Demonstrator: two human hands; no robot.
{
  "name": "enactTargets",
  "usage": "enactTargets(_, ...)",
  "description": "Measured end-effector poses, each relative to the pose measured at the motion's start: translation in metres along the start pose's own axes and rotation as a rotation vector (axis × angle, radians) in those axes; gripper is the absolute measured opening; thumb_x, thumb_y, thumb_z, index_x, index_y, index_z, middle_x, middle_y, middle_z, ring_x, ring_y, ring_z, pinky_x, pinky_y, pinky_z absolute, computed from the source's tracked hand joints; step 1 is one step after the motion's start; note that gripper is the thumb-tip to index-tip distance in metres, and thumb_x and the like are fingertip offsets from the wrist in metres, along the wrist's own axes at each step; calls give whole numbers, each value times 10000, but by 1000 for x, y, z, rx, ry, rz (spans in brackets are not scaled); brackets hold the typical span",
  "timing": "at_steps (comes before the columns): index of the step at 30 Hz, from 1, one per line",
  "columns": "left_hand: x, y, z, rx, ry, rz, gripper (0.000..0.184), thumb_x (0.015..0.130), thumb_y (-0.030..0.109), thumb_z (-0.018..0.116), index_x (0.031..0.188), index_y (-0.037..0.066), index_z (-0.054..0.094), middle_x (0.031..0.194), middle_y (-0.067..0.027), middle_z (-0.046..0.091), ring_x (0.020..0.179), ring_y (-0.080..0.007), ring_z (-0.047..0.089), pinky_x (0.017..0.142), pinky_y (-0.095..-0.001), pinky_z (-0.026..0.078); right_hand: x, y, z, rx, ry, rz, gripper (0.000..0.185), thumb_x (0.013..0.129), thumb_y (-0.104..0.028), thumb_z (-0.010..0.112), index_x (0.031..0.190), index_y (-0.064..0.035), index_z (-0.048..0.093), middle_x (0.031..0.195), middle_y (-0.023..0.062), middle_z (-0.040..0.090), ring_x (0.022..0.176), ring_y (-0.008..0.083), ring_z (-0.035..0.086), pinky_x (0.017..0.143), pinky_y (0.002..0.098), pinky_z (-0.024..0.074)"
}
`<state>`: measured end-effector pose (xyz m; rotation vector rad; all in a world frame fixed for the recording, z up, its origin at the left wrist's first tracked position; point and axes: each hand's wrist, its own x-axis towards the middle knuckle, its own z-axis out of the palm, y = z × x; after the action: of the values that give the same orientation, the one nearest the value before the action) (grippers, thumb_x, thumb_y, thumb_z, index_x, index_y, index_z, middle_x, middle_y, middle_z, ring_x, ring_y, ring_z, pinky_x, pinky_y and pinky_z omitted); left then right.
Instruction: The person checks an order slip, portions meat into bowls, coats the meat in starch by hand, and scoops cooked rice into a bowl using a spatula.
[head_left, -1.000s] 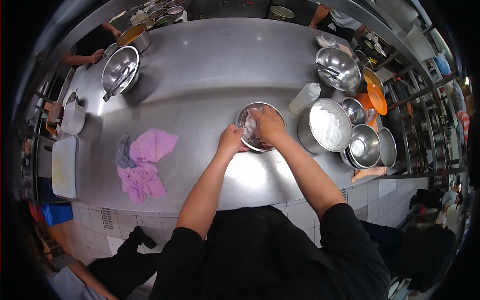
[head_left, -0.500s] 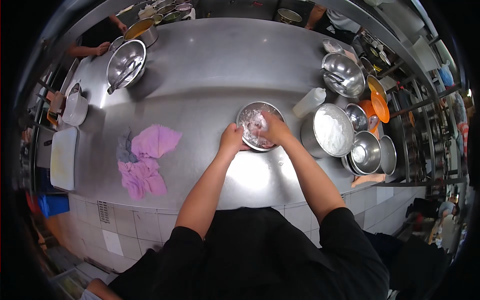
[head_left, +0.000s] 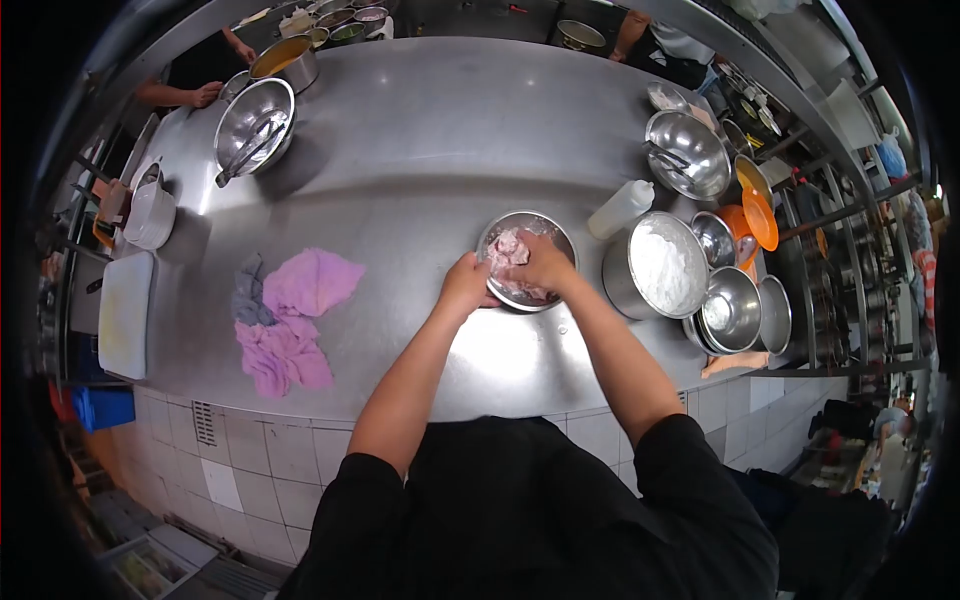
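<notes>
Presumably for steadiness, the bowl (head_left: 543,220) is gripped by the left hand (head_left: 466,285), while meat (head_left: 507,249) is touched by the right hand (head_left: 550,268), its closure unclear.

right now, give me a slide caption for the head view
Left hand holds a metal bowl on a steel table, right hand inside with pink, white-dusted pieces.

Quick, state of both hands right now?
Left hand: closed on the metal bowl.
Right hand: in the bowl, at pale pieces; grip can't be told.
</notes>
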<state>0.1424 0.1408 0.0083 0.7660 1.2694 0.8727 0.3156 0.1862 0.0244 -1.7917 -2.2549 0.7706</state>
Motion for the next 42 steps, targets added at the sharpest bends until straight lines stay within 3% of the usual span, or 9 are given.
enactTargets(4,6,-4,0,47,12,-15,273,982,189,452,1098,-58,460,1031,-200,588,810,-289,688,587,-379,634,4,-12,9,334,-28,209,751,675,-301,776,1346,-108,497,1314,196,542,1190,352,542,980,403,448)
enactTargets(6,6,-1,-1,33,-9,-7,283,984,194,453,1107,-61,459,1034,-202,590,807,-284,690,587,-374,633,9,-11,5,266,36,164,695,681,-265,762,1307,-87,521,1223,179,612,1129,330,589,955,383,467)
enactTargets(8,6,0,-2,8,-21,-13,293,985,198,454,1115,-65,458,1037,-204,592,804,-279,692,588,-370,633,5,-19,-5,-211,157,76,712,691,-266,761,1336,-108,505,1214,179,613,1116,327,598,948,376,473)
enactTargets(11,4,-1,-9,45,1,-46,311,990,216,459,1126,-64,459,1039,-205,599,785,-268,696,581,-360,629,3,-14,-46,-18,-221,-34,761,676,-313,778,1364,-161,489,1354,191,492,1203,397,518,956,423,467)
enactTargets(22,2,5,-3,20,-14,-6,259,991,217,465,1040,-36,468,969,-185,615,711,-253,690,544,-350,619,17,-25,-22,126,-27,246,703,712,-253,737,1353,-88,500,1214,208,602,1128,338,586,951,392,463)
enactTargets(25,2,4,-6,-6,61,-18,240,988,203,460,1020,-34,469,950,-180,610,703,-255,689,541,-354,620,-7,-27,-31,-73,110,134,728,734,-298,753,1370,-83,472,1267,217,549,1138,360,568,938,418,468)
enactTargets(28,3,2,-7,2,87,-14,231,985,194,456,1007,-35,473,949,-180,606,704,-264,690,538,-357,621,-37,-20,-25,-253,-3,-19,694,778,-367,724,1360,-79,480,1300,224,502,1187,367,523,980,425,446)
enactTargets(36,-3,7,7,-40,-39,-8,275,995,197,444,1133,-40,425,1029,-209,608,757,-314,696,600,-369,625,-24,-34,-25,-442,-91,-73,500,854,-203,584,1347,-157,513,1210,226,574,1021,349,631,853,432,509)
enactTargets(42,38,40,30,-144,1,126,251,990,194,456,1061,-46,450,1019,-205,594,821,-305,688,614,-364,627,-67,-44,-77,-67,402,-113,513,830,-96,617,1333,-141,524,1189,195,565,984,340,628,832,431,511)
